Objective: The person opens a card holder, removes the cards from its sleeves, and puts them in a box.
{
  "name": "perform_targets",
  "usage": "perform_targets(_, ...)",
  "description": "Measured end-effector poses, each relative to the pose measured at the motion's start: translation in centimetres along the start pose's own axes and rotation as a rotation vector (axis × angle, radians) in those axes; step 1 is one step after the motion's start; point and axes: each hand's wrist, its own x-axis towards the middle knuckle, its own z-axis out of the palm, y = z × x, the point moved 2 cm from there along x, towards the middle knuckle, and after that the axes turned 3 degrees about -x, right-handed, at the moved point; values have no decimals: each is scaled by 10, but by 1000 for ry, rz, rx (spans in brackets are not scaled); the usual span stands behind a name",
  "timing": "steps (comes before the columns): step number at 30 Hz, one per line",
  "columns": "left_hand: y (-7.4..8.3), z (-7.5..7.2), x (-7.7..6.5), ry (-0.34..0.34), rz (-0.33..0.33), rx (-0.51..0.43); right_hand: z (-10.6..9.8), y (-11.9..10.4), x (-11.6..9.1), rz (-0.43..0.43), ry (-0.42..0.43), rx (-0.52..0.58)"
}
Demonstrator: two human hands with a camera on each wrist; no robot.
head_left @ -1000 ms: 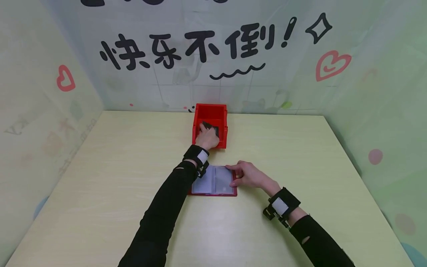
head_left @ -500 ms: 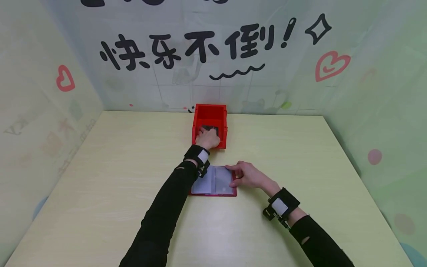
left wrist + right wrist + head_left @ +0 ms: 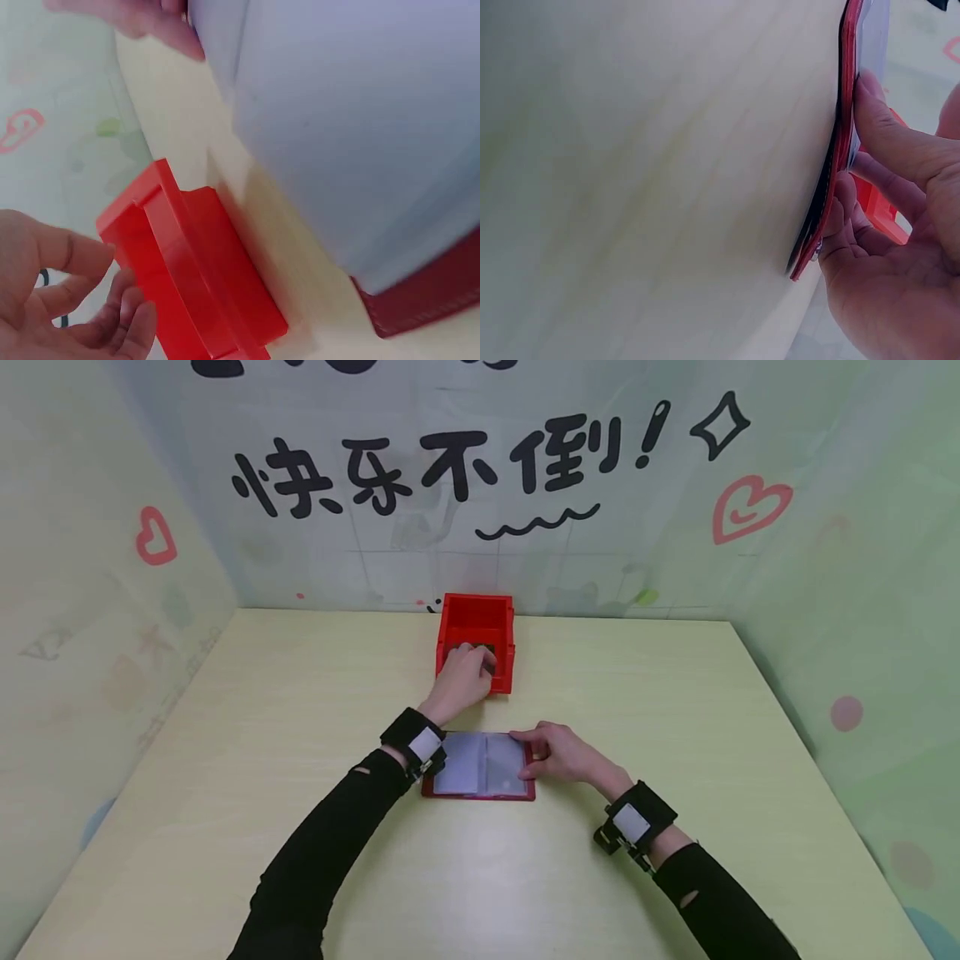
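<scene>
My left hand [image 3: 459,682] reaches over the near end of a red plastic bin [image 3: 477,612]. In the left wrist view its thumb and fingers curl loosely beside the bin's wall, with nothing seen between them. A dark, flat thing [image 3: 491,665] shows in the bin, mostly hidden by that hand. In front of the bin lies an open card holder [image 3: 459,766] with a dark red cover and clear sleeves. My right hand [image 3: 558,752] pinches its right edge; in the right wrist view the thumb [image 3: 889,124] presses the sleeves while fingers sit at the cover's edge.
Everything rests on a pale wooden table [image 3: 645,693]. A printed backdrop [image 3: 315,560] stands right behind the bin, and panels rise along both sides. Each wrist wears a black strap with a camera.
My left wrist and forearm have swung left and back, and the hand has turned over the bin, now covering more of the dark thing. The right hand and card holder stay put.
</scene>
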Motion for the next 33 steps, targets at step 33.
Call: perform_targets(33,-37,22,-61,-447,101,-70,0,0,6,247,64,353)
